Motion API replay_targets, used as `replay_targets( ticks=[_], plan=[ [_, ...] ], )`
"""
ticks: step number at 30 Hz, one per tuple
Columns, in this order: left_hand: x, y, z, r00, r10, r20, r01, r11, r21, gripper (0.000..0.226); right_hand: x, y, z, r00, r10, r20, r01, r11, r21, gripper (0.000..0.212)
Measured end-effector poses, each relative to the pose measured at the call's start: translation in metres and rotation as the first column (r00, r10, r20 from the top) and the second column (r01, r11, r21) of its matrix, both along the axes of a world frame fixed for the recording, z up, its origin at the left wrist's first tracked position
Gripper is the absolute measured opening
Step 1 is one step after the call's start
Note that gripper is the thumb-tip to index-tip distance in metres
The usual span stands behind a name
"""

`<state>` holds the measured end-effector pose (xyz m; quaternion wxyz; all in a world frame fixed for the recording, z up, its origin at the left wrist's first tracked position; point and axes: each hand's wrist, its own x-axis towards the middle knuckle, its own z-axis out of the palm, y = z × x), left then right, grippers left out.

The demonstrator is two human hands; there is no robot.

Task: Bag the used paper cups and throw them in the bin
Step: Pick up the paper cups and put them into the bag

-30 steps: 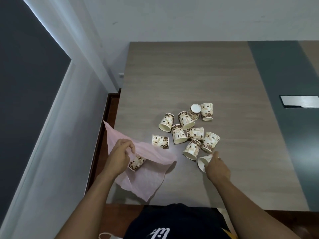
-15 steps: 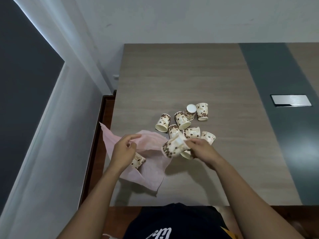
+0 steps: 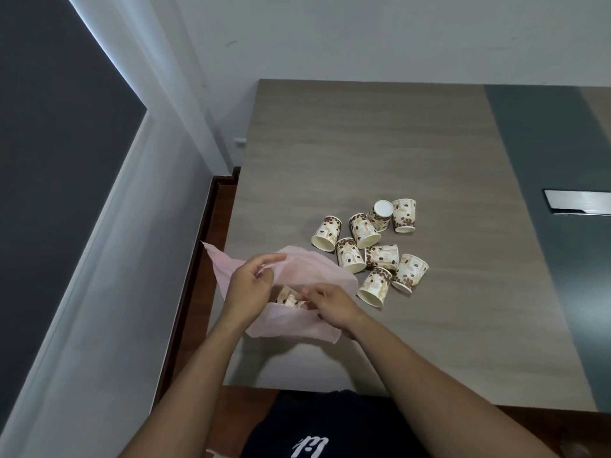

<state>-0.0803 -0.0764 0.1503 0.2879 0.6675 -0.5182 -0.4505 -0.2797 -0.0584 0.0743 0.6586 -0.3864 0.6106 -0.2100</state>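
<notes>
At the bottom edge a dark garment with white lettering [image 3: 309, 446] is showing, and two bare forearms are reaching out from it over the near left part of a grey-brown wood-grain table [image 3: 363, 143]. The left hand [image 3: 248, 287] is holding up the upper edge of a thin pink plastic bag [image 3: 307, 269], thumb and bent fingers pinching the film so that the mouth is gaping toward the right. The bag is lying on the table near its left edge, with one corner hanging out past that edge. The right hand [image 3: 332, 305] is sitting at the bag's mouth with its fingers curled, the tips against a paper cup with brown coffee-bean print [image 3: 287, 296] that is lying inside the bag; whether those fingers are gripping the cup or the bag's lower edge cannot be told. Just beyond and to the right of the bag, eight more matching paper cups [image 3: 382, 256] are lying tumbled in a tight cluster on the tabletop, several touching one another. Farther right a dark grey strip [image 3: 545, 193] is running along the table, with a rectangular silver metal plate [image 3: 578, 201] set in it. A white wall [image 3: 330, 34] is standing behind.
</notes>
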Motion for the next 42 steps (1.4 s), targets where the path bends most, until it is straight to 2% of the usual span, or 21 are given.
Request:
replay_targets(
  ticks=[5, 8, 11, 13, 16, 18, 20, 22, 25, 29, 31, 32, 34, 37, 39, 42],
  plan=[
    [0.014, 0.002, -0.011, 0.986, 0.066, 0.154, -0.062, 0.998, -0.033, 0.043, -0.037, -0.006, -0.007, 0.978, -0.169, -0.121, 0.159, 0.983, -0.089, 0.026],
    [0.024, 0.003, -0.016, 0.935, 0.049, 0.351, -0.017, 0.996, -0.093, 0.043, -0.055, -0.010, -0.010, 0.925, -0.300, -0.235, 0.255, 0.945, -0.203, 0.025],
    [0.034, 0.009, -0.020, 0.854, 0.024, 0.520, 0.017, 0.997, -0.075, 0.044, -0.064, -0.018, -0.008, 0.867, -0.380, -0.321, 0.281, 0.906, -0.315, 0.021],
    [0.042, 0.014, -0.023, 0.830, 0.012, 0.557, 0.021, 0.998, -0.054, 0.046, -0.063, -0.023, -0.009, 0.862, -0.373, -0.342, 0.246, 0.899, -0.361, 0.019],
    [0.052, 0.024, -0.025, 0.830, 0.027, 0.557, 0.004, 0.999, -0.054, 0.046, -0.055, -0.032, -0.026, 0.908, -0.227, -0.353, 0.080, 0.919, -0.386, 0.018],
    [0.055, 0.027, -0.024, 0.844, 0.024, 0.536, 0.008, 0.998, -0.058, 0.046, -0.047, -0.039, -0.028, 0.913, -0.081, -0.399, -0.066, 0.938, -0.341, 0.030],
    [0.056, 0.030, -0.022, 0.882, 0.012, 0.472, 0.015, 0.998, -0.054, 0.046, -0.040, -0.046, -0.030, 0.881, 0.073, -0.467, -0.227, 0.932, -0.282, 0.047],
    [0.059, 0.032, -0.017, 0.919, -0.013, 0.394, 0.033, 0.998, -0.045, 0.049, -0.033, -0.051, -0.036, 0.795, 0.214, -0.568, -0.390, 0.897, -0.208, 0.062],
    [0.064, 0.039, -0.009, 0.952, -0.069, 0.298, 0.079, 0.997, -0.024, 0.053, -0.020, -0.055, -0.047, 0.583, 0.335, -0.741, -0.577, 0.812, -0.087, 0.070],
    [0.068, 0.048, -0.001, 0.972, -0.062, 0.227, 0.069, 0.997, -0.023, 0.053, -0.008, -0.052, -0.049, 0.385, 0.383, -0.840, -0.641, 0.765, 0.055, 0.066],
    [0.069, 0.053, 0.000, 0.981, -0.044, 0.190, 0.050, 0.998, -0.028, 0.053, -0.008, -0.046, -0.053, 0.362, 0.408, -0.838, -0.642, 0.761, 0.093, 0.081],
    [0.070, 0.054, 0.000, 0.984, -0.036, 0.175, 0.042, 0.999, -0.029, 0.053, -0.007, -0.045, -0.056, 0.389, 0.401, -0.830, -0.628, 0.774, 0.080, 0.083],
    [0.071, 0.057, 0.001, 0.988, -0.014, 0.153, 0.017, 1.000, -0.022, 0.052, -0.007, -0.044, -0.060, 0.496, 0.359, -0.791, -0.565, 0.825, 0.020, 0.074],
    [0.071, 0.055, 0.003, 0.991, 0.035, 0.132, -0.035, 0.999, 0.001, 0.050, -0.004, -0.049, -0.056, 0.736, 0.194, -0.649, -0.329, 0.940, -0.092, 0.053],
    [0.070, 0.051, 0.005, 0.995, 0.065, 0.076, -0.066, 0.998, 0.016, 0.049, -0.004, -0.054, -0.037, 0.905, -0.023, -0.425, -0.051, 0.986, -0.161, 0.038],
    [0.063, 0.042, 0.008, 0.994, 0.112, -0.019, -0.111, 0.993, 0.040, 0.049, -0.015, -0.068, -0.007, 0.969, -0.235, -0.080, 0.222, 0.964, -0.146, 0.026]
  ],
)
